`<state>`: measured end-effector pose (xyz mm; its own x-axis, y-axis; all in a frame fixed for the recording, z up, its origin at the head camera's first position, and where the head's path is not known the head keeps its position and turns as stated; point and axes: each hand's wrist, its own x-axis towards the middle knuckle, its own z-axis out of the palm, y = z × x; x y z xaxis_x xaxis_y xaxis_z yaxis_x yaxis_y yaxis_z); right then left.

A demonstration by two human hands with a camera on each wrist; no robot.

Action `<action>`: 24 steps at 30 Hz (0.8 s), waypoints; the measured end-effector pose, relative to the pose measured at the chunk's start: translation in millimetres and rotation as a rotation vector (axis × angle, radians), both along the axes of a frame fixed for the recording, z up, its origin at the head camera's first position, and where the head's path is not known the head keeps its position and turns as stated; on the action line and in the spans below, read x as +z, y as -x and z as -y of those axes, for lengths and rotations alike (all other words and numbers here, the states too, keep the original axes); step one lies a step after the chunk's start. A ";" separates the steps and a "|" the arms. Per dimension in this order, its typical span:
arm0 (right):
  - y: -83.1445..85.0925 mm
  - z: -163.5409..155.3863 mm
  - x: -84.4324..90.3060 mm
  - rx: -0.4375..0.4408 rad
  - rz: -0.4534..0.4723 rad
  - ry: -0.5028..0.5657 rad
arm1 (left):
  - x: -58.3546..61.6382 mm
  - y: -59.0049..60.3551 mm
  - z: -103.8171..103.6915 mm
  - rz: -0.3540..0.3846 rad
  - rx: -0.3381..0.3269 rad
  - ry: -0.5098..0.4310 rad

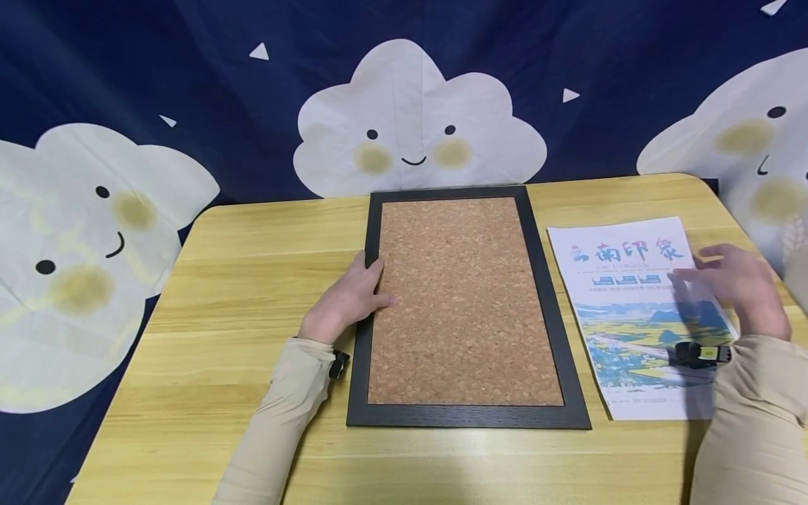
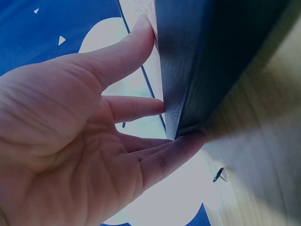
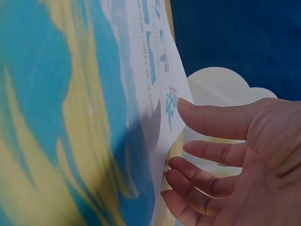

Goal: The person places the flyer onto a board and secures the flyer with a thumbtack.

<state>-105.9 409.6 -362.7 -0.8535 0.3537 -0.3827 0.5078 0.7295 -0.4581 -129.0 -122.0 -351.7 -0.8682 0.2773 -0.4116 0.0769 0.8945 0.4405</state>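
Note:
A cork board (image 1: pixel 463 301) with a black frame lies flat on the wooden table, its cork face up. My left hand (image 1: pixel 347 298) grips the frame's left side. In the left wrist view its thumb (image 2: pixel 127 54) lies over the board's face, and the fingers rest against the black edge (image 2: pixel 181 70), partly beneath it. To the right lies a printed paper poster (image 1: pixel 637 280) with coloured lettering and a landscape picture. Over its right edge hovers my right hand (image 1: pixel 735 280), fingers loosely spread, holding nothing. Whether its thumb touches the paper I cannot tell.
The light wooden table (image 1: pixel 208 351) ends at a dark blue cloth (image 1: pixel 271 161) with white smiling clouds. A small dark thing (image 2: pixel 219 175), too small to name, shows by the wood in the left wrist view.

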 end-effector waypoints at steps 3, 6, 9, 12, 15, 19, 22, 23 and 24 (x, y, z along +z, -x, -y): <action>-0.4 -0.5 -2.0 -0.005 0.028 0.008 | -0.9 0.4 0.5 -0.001 0.003 -0.002; -0.3 -1.0 -4.6 -0.003 0.045 0.007 | -1.3 0.4 0.6 0.000 0.007 -0.004; 0.6 -1.0 -6.9 0.006 0.046 -0.015 | -1.0 0.0 0.6 0.001 0.007 -0.001; 1.9 -1.3 -8.5 0.026 0.038 -0.040 | -0.9 -0.1 0.6 0.001 0.006 0.003; 2.2 -2.5 -8.5 0.059 0.025 -0.063 | -1.0 -0.1 0.8 -0.001 0.005 0.004; 2.2 -3.7 -6.9 0.110 0.006 -0.094 | -0.8 -0.5 0.9 -0.002 0.001 0.008; 2.4 -3.0 -6.3 0.123 -0.005 -0.110 | -0.4 -0.9 1.1 -0.001 0.002 0.007; 2.4 -2.7 -6.3 0.123 -0.006 -0.115 | -0.4 -0.8 1.2 -0.002 0.003 0.006; 2.5 -2.1 -6.2 0.119 -0.005 -0.120 | -0.4 -0.9 1.3 -0.005 0.001 0.007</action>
<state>-108.5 411.7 -368.9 -0.8936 0.2932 -0.3398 0.4128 0.8340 -0.3661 -128.2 -123.3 -352.1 -0.8702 0.2737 -0.4097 0.0782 0.8977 0.4335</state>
